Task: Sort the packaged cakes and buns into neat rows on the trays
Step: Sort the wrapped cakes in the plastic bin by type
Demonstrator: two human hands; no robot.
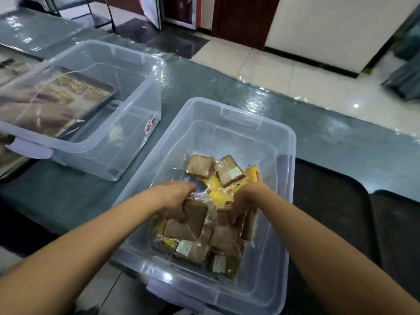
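Both hands are being held inside a clear plastic bin (281, 142) standing on the dark green worktop (204, 83). A brown wrapped cake (195, 214) is being gripped by the left hand (175, 198), its fingers curled over the upper edge. Just beside it, another brown packaged cake (248, 223) is being pinched by the right hand (244, 201). Below both hands, more brown packaged cakes (204, 248) are lying in a loose heap; beyond the fingers, two further brown cakes (213, 168) and yellow wrapped ones (218, 192) are resting. Right of the right hand, dark trays (329, 201) are lying. Far left of the left hand, a second clear bin (127, 137) is standing, with a metal tray of buns (75, 87) showing through it.
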